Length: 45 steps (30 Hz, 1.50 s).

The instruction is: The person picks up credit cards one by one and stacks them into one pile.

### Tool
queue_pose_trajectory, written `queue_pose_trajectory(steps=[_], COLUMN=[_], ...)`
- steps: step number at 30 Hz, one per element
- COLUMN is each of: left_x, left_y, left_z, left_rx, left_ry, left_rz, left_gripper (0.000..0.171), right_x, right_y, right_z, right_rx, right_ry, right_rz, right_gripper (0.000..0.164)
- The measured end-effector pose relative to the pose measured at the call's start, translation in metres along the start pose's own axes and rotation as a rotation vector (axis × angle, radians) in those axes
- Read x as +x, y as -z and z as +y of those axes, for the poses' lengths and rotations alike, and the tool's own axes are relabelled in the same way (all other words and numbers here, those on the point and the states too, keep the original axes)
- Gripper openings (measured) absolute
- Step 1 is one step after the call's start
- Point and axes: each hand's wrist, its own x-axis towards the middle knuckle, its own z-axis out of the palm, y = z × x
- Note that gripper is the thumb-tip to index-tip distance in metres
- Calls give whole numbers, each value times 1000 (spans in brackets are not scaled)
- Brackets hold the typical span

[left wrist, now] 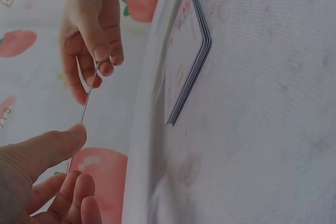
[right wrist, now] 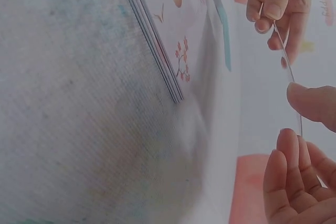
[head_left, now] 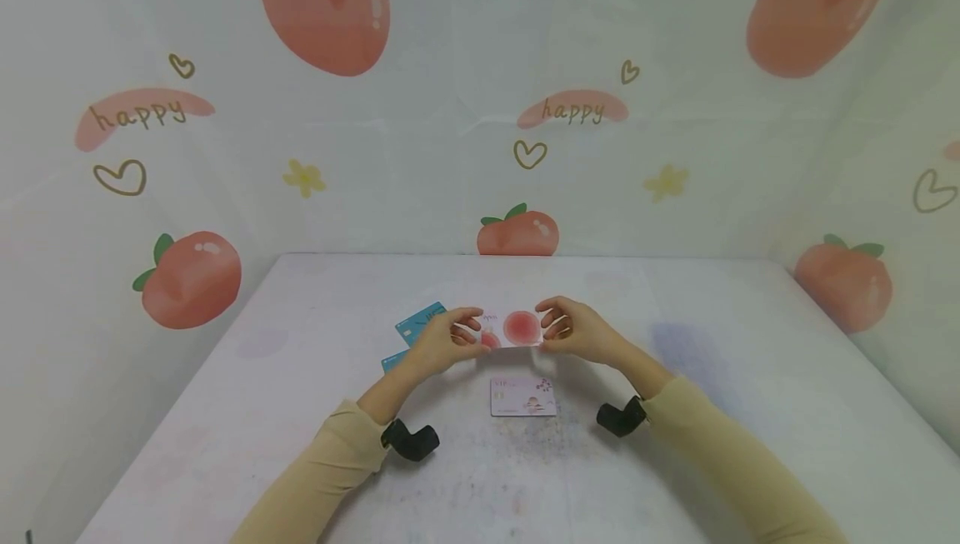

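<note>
Both hands hold a thin white card (head_left: 512, 328) with red and pink round prints, raised over the far half of the table. My left hand (head_left: 444, 342) pinches its left end between thumb and fingers, and my right hand (head_left: 577, 331) pinches the right end. The wrist views show this card (left wrist: 88, 100) edge-on, as a thin line from hand to hand. Nearer to me, below the held card, lies a neat stack of pink VIP cards (head_left: 522, 396); its layered edges (right wrist: 157, 59) show in both wrist views.
Two blue cards lie to the left of the hands: one farther back (head_left: 415, 329) and one nearer (head_left: 393, 360), each partly hidden by the left hand. A white cloth backdrop (head_left: 420, 194) with peach prints stands behind the table (head_left: 285, 411).
</note>
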Motion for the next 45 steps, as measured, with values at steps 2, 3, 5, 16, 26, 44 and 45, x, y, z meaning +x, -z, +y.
queue_pose_trajectory(steps=[2,3,5,16,26,44,45], left_x=[-1,-1,-3,-9,-13,-20,-20], left_y=[-1,-1,-1,-5,-7,-10,-10], left_z=[0,0,0,-3,0,4,4], left_rx=[2,4,8,28,33,79,78], left_ry=[-8,-14,-19,-14,-35,-43,-50], left_rz=[-4,-6,-11,-17,-32,-46,-47], left_gripper=[58,58,58,58,57,56,56], right_x=[-2,-3,-5,-13,-18,-27,-28], right_y=[-1,-1,-1,-5,-7,-9,-9], right_z=[0,0,0,-1,0,1,1], right_rx=[-6,-11,-23,-57,-74,-71,-69], right_ry=[-3,-3,-2,-24,0,14,17], right_rz=[2,3,5,2,0,-9,-11], right_gripper=[49,49,49,51,51,53,52])
